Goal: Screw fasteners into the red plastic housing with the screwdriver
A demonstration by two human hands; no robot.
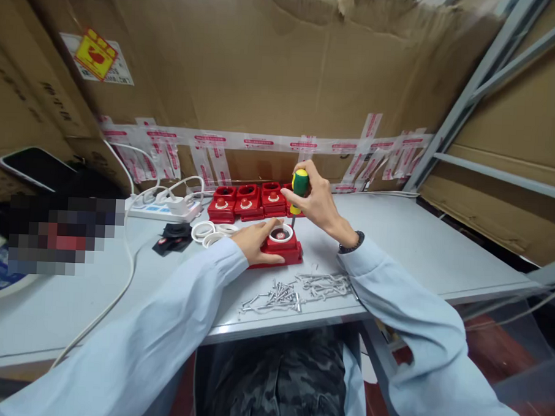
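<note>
Head view: right hand [321, 204] closed round the screwdriver [299, 187] handle, left hand [257, 241] flat, steadying the red box [280, 250] — light, rigid plastic, likely to slide unless pinned by its sides.

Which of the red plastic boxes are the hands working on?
The red plastic box with the white ring, alone in front of the back row; the left hand steadies it, the right hand holds a green-yellow screwdriver.

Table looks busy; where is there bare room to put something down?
The table is bare right of the right hand, and on the near left between the white cable and the left sleeve. It is crowded around the red boxes, rings and screws.
</note>
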